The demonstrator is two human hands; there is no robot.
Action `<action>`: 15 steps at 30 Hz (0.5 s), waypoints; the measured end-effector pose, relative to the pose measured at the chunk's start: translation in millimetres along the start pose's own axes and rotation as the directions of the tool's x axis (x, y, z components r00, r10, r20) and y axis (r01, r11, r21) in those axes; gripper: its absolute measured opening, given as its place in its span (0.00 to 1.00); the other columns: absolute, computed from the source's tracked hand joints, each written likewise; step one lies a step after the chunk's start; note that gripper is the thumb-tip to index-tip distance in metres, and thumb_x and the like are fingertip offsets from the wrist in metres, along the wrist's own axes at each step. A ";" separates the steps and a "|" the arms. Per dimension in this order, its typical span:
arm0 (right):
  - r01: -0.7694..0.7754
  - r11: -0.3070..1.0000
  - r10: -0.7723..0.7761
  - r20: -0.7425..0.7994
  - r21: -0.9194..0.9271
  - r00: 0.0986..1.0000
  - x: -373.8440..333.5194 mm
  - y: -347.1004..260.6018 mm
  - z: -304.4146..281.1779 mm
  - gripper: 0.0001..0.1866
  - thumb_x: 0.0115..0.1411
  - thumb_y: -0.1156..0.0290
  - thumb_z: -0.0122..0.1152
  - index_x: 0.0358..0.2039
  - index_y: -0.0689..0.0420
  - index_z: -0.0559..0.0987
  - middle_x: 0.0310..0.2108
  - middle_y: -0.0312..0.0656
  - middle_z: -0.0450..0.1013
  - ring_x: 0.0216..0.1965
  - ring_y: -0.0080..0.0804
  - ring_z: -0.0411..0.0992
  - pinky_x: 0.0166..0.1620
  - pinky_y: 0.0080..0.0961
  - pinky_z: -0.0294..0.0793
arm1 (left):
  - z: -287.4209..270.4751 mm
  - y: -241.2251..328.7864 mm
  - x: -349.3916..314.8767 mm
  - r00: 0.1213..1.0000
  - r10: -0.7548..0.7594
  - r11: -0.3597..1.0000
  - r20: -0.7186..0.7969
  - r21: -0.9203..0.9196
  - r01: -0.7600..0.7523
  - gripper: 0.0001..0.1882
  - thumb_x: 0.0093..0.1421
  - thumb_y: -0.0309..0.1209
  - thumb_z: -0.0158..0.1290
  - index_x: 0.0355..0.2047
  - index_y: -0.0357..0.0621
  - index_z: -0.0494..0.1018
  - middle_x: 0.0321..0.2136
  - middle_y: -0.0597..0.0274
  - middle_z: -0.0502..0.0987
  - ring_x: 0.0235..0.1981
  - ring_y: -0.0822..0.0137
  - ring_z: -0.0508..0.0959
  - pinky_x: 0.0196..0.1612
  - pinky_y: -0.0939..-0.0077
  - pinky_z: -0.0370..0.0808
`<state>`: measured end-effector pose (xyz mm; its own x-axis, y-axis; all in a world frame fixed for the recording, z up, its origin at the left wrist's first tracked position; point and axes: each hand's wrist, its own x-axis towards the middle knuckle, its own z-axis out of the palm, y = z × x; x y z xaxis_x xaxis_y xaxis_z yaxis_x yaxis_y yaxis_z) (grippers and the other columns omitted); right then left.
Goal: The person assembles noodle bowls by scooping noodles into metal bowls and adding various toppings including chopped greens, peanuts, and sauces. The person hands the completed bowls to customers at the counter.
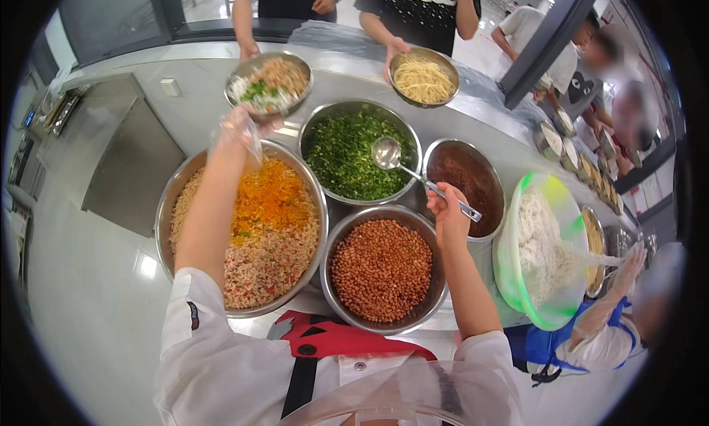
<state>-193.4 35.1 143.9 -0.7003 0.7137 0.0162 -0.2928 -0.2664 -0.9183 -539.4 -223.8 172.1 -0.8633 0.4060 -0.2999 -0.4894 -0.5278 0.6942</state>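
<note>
Item 1: steel ladle (417, 176), its cup hovering over the basin of chopped greens (354, 149), mid-surface (198, 77). Right grip (447, 210) is curling firmly round the handle. Probably handling stiff and light, tipping cup-heavy when loaded, slippery if wet; best held along the upper handle.

Item 2: metal serving bowl (297, 107) of white strands, greens and brown crumbs, standing near the far edge, left of centre. Left grip (245, 128), in clear plastic, is meeting the near rim; finger spread and any hold cannot be made out. Likely weighty, with a soft, loose load; best held level by the rim. A person's hand (248, 49) is reaching its far side.

Item 3: surrounding basins: minced topping (269, 267), left; brown peanuts or beans (382, 271), near edge; dark sauce (467, 176), right of the greens.

Item 4: yellow-noodle bowl (424, 79), far edge; another person's hand (395, 53) is holding it.

Item 5: green-and-white tub (509, 260), right, containing white noodles (543, 241).
</note>
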 end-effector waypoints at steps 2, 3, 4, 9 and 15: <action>-0.003 0.999 0.001 -0.056 -0.034 0.998 -6.4 5.1 -32.5 0.11 0.64 0.69 0.43 0.40 0.63 0.71 0.30 0.46 0.74 0.25 0.25 0.71 0.30 0.18 0.68 | 11.6 10.4 23.4 0.999 -0.013 0.999 -0.040 -0.032 0.012 0.18 0.54 0.23 0.38 0.43 0.23 0.62 0.31 0.39 0.74 0.28 0.50 0.79 0.22 0.63 0.82; -0.007 0.999 0.002 -0.093 -0.051 0.996 -10.7 7.0 -48.1 0.11 0.64 0.69 0.44 0.40 0.63 0.71 0.29 0.46 0.74 0.24 0.25 0.71 0.30 0.18 0.69 | 12.8 15.2 32.2 1.000 0.001 0.998 -0.014 0.066 0.000 0.19 0.55 0.25 0.38 0.46 0.27 0.61 0.33 0.42 0.75 0.29 0.48 0.78 0.25 0.58 0.82; -0.014 0.999 0.009 -0.124 -0.042 0.992 -13.7 9.2 -57.6 0.11 0.64 0.69 0.44 0.40 0.63 0.71 0.29 0.46 0.74 0.24 0.24 0.71 0.30 0.18 0.70 | 10.9 20.6 44.4 0.999 0.034 0.997 0.015 0.074 -0.035 0.22 0.52 0.26 0.39 0.48 0.29 0.61 0.38 0.39 0.71 0.36 0.44 0.75 0.34 0.52 0.79; -0.039 0.999 0.032 -0.232 -0.026 0.972 -20.8 10.9 -87.2 0.10 0.64 0.70 0.45 0.40 0.62 0.71 0.29 0.45 0.74 0.24 0.23 0.71 0.31 0.17 0.70 | 13.1 51.6 96.8 0.981 0.108 0.994 0.163 -0.008 -0.108 0.23 0.58 0.37 0.42 0.52 0.39 0.61 0.50 0.41 0.65 0.47 0.40 0.69 0.43 0.47 0.74; -0.045 0.999 0.035 -0.279 -0.030 0.960 -11.1 23.1 -93.2 0.10 0.64 0.69 0.46 0.39 0.63 0.72 0.28 0.44 0.74 0.24 0.24 0.71 0.32 0.17 0.69 | 100.9 -18.1 42.1 0.962 -0.057 0.990 0.267 0.143 0.019 0.47 0.54 0.47 0.53 0.63 0.44 0.36 0.60 0.36 0.44 0.56 0.30 0.54 0.54 0.43 0.64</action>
<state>-131.8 81.4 85.7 -0.5008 0.8563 -0.1263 -0.2416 -0.2784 -0.9296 -554.5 -121.9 212.8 -0.7697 0.6196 -0.1535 -0.4831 -0.4082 0.7745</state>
